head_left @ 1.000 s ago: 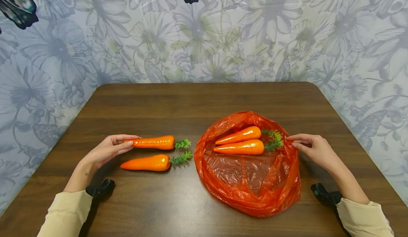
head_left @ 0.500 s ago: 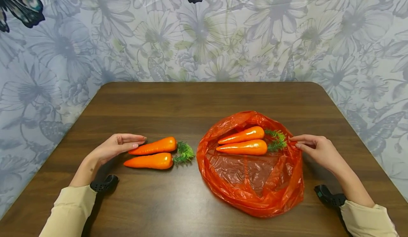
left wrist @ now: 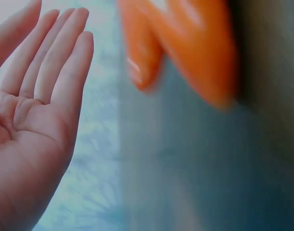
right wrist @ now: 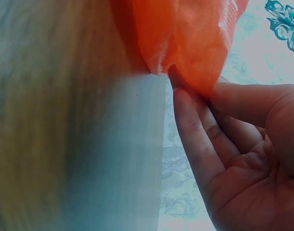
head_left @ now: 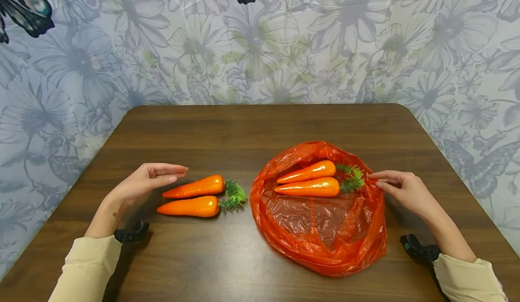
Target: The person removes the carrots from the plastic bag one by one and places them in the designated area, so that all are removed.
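Observation:
Two orange carrots with green tops lie side by side on the table, a rear carrot (head_left: 197,187) and a front carrot (head_left: 191,206). Just behind and left of them hovers my left hand (head_left: 148,181), fingers straight, apart from both. The left wrist view shows its bare palm (left wrist: 36,139) with nothing in it. My right hand (head_left: 404,191) pinches the right rim of a red plastic bag (head_left: 317,259) between thumb and fingertips. Inside the wide-mouthed bag lie two more carrots, an upper one (head_left: 310,172) and a lower one (head_left: 310,187), tops pointing right.
The brown wooden table (head_left: 195,257) ends at a wall with floral paper (head_left: 260,44). Each wrist wears a black band, the left band (head_left: 132,233) and the right band (head_left: 420,249).
My left hand has let go of the rear carrot, which now rests closer to the front one, and has lifted slightly away. My right hand keeps its pinch on the bag.

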`<state>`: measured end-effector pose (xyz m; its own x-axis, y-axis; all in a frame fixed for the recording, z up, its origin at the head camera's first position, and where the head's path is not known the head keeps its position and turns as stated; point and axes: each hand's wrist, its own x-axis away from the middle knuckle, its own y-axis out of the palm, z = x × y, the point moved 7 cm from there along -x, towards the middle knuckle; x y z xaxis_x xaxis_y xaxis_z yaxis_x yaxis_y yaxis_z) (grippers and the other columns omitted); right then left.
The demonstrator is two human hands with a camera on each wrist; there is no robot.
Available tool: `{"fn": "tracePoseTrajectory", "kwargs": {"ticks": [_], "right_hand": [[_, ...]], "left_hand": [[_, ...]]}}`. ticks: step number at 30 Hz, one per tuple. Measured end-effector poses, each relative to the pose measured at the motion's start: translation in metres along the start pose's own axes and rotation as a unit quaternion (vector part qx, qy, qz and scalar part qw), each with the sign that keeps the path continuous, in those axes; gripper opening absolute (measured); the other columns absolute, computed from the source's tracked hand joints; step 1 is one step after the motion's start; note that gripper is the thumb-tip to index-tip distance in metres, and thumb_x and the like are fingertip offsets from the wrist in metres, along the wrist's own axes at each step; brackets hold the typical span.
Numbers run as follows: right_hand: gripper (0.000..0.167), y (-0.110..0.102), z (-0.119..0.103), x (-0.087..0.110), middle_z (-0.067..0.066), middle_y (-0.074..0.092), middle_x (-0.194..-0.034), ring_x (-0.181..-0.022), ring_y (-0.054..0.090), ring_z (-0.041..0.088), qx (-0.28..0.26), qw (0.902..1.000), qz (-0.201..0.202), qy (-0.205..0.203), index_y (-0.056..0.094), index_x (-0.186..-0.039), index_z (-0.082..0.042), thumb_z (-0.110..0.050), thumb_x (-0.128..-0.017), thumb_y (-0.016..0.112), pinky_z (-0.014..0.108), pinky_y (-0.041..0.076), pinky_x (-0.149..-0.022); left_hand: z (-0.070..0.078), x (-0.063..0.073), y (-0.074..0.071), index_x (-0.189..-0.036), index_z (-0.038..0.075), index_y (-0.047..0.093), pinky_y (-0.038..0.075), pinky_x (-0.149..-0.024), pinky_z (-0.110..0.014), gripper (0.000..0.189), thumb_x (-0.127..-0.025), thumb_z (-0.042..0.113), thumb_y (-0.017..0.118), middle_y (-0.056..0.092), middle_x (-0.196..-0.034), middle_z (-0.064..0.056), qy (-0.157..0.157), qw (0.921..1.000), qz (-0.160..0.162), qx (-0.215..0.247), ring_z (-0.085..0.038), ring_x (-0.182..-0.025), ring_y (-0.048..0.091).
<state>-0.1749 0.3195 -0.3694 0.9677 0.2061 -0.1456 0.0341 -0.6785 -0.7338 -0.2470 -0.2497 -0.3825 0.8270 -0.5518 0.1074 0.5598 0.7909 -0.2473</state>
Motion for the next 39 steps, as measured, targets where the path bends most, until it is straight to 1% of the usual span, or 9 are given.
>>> {"fn": "tracePoseTrajectory", "kwargs": {"ticks": [2,5,10,15,22,25,29,36,39], "right_hand": [[0.025,0.0,0.0,0.0,0.017,0.068,-0.097,-0.08,0.062,0.003,0.002,1.0,0.0,-0.001,0.065,-0.112,0.005,-0.001,-0.088,0.063,0.015,0.049,-0.064],[0.025,-0.001,-0.001,0.001,0.017,0.068,-0.097,-0.079,0.062,0.003,0.004,1.0,0.001,-0.001,0.065,-0.112,0.004,-0.001,-0.088,0.063,0.015,0.049,-0.063],[0.024,-0.001,-0.002,0.0,0.017,0.068,-0.097,-0.077,0.062,0.003,0.006,1.0,0.005,-0.005,0.066,-0.111,0.004,-0.001,-0.088,0.064,0.016,0.048,-0.061],[0.024,0.0,-0.002,0.0,0.017,0.068,-0.096,-0.075,0.061,0.004,0.008,0.9999,0.008,-0.009,0.066,-0.111,0.003,-0.001,-0.087,0.064,0.017,0.047,-0.058],[0.024,-0.001,-0.001,0.0,0.016,0.068,-0.096,-0.077,0.062,0.003,0.01,0.9998,0.008,-0.012,0.066,-0.111,0.003,-0.001,-0.087,0.064,0.017,0.047,-0.058],[0.024,-0.001,-0.001,0.0,0.016,0.068,-0.096,-0.076,0.061,0.004,0.011,0.9998,0.009,-0.013,0.066,-0.111,0.003,-0.002,-0.087,0.065,0.017,0.047,-0.058],[0.024,-0.001,-0.002,0.001,0.016,0.068,-0.096,-0.074,0.061,0.005,0.012,0.9998,0.008,-0.011,0.066,-0.111,0.003,-0.002,-0.088,0.064,0.018,0.045,-0.056],[0.024,-0.001,-0.001,0.001,0.017,0.068,-0.097,-0.075,0.061,0.005,0.012,0.9999,0.005,-0.004,0.066,-0.111,0.003,-0.003,-0.088,0.064,0.019,0.046,-0.057],[0.024,-0.001,0.0,0.002,0.017,0.068,-0.097,-0.075,0.061,0.004,0.011,0.9999,0.005,-0.001,0.066,-0.111,0.003,-0.003,-0.088,0.064,0.018,0.047,-0.059]], "left_hand": [[0.013,-0.004,0.007,-0.129,-0.005,0.053,0.042,-0.092,-0.026,0.036,-0.094,0.005,0.056,0.048,-0.13,-0.027,0.018,0.9998,-0.001,-0.004,-0.035,-0.119,0.047],[0.031,-0.011,0.022,-0.128,-0.004,0.055,0.042,-0.092,-0.027,0.036,-0.093,0.005,0.057,0.051,-0.128,-0.024,0.041,0.9992,-0.001,-0.004,-0.038,-0.119,0.046],[0.057,-0.024,0.054,-0.128,-0.001,0.056,0.042,-0.094,-0.03,0.036,-0.093,0.008,0.059,0.057,-0.126,-0.012,0.061,0.998,-0.001,0.017,-0.031,-0.119,0.049],[0.076,-0.037,0.092,-0.126,0.002,0.059,0.041,-0.093,-0.044,0.035,-0.092,0.01,0.062,0.058,-0.125,-0.01,0.063,0.9967,-0.005,0.051,-0.028,-0.118,0.05],[0.097,-0.058,0.155,-0.124,0.001,0.061,0.044,-0.091,-0.043,0.034,-0.091,0.01,0.063,0.058,-0.123,-0.015,0.093,0.992,-0.032,0.079,-0.031,-0.115,0.053],[0.098,-0.067,0.181,-0.124,-0.002,0.059,0.045,-0.089,-0.045,0.035,-0.091,0.01,0.063,0.057,-0.123,-0.018,0.101,0.9894,-0.054,0.089,-0.036,-0.113,0.053],[0.093,-0.081,0.203,-0.124,-0.002,0.059,0.048,-0.087,-0.038,0.035,-0.091,0.01,0.063,0.058,-0.123,-0.017,0.1,0.99,-0.06,0.08,-0.032,-0.112,0.054],[0.084,-0.101,0.215,-0.12,-0.001,0.062,0.049,-0.082,-0.026,0.034,-0.089,0.011,0.066,0.062,-0.117,-0.013,0.111,0.9926,-0.025,-0.044,-0.02,-0.105,0.06],[0.078,-0.105,0.216,-0.119,0.001,0.064,0.049,-0.081,-0.025,0.032,-0.089,0.011,0.066,0.064,-0.115,-0.009,0.099,0.9922,-0.023,-0.073,-0.015,-0.102,0.061]]}}
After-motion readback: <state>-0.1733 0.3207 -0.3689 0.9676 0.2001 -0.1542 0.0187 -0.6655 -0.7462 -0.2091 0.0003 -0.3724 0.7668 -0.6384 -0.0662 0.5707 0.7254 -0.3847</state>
